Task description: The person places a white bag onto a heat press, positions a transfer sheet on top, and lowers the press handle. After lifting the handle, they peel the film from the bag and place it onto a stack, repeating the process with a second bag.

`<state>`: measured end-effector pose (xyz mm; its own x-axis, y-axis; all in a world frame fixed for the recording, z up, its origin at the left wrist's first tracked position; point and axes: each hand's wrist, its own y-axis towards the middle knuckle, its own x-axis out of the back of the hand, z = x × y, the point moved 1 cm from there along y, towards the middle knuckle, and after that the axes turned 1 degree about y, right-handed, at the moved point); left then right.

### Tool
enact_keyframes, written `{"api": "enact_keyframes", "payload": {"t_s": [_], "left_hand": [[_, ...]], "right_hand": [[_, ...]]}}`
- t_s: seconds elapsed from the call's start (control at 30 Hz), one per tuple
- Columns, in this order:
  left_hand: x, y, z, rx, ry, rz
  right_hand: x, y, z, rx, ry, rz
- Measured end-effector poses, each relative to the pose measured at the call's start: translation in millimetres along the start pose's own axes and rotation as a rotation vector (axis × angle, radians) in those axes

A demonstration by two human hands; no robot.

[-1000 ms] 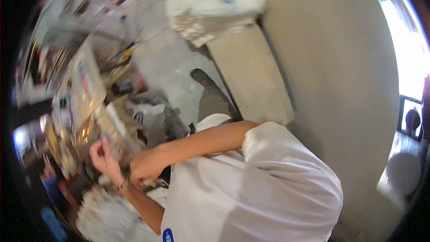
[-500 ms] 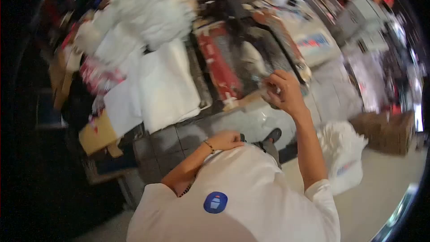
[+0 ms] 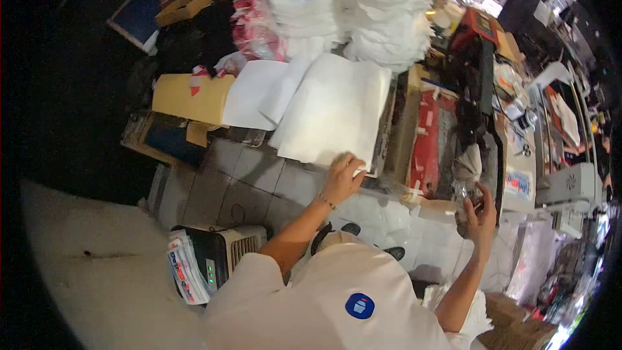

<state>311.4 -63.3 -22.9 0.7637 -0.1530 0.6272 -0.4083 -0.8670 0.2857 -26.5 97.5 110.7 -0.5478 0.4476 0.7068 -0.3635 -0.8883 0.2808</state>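
My left hand (image 3: 343, 181) is at the near right corner of a stack of large white sheets (image 3: 337, 107), its fingers curled in and closed on the edge of the top sheet. My right hand (image 3: 481, 214) is closed around a clear, shiny object (image 3: 462, 196) whose exact kind I cannot make out. Just beyond it, a crumpled off-white cloth (image 3: 469, 163) lies in a dark frame. Left of that cloth runs a red strip with white tape (image 3: 424, 142) in a worn wooden frame.
Piles of folded white cloth (image 3: 389, 13) rise behind the sheets. A yellow board (image 3: 191, 98) and a pink-and-white plastic bundle (image 3: 254, 26) are at left. A dark box with a grille (image 3: 243, 249) stands on the floor. A grey machine (image 3: 569, 185) is at right.
My view has swung to the left. My left hand has gone from my waist to the corner of the white sheets. My right hand still holds the clear object near the dark frame.
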Motion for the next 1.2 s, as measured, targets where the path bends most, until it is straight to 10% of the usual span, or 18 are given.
{"api": "enact_keyframes", "payload": {"t_s": [0.13, 0.33, 0.43, 0.87, 1.2], "left_hand": [[-5, 15, 43, -0.002, 0.445, -0.152], [-10, 12, 62, 0.103, 0.412, 0.023], [-16, 8, 64, 0.039, 0.400, -0.099], [-16, 13, 72, 0.011, 0.394, -0.042], [-40, 67, -109, -0.065, -0.232, 0.131]], "right_hand": [[8, 4, 17, -0.261, -0.076, 0.132], [-1, 0, -2, 0.012, -0.069, 0.008], [-1, 2, 5, -0.229, 0.010, 0.115], [-8, 2, -33, 0.148, -0.213, 0.012], [3, 2, 10, 0.103, -0.016, 0.202]]}}
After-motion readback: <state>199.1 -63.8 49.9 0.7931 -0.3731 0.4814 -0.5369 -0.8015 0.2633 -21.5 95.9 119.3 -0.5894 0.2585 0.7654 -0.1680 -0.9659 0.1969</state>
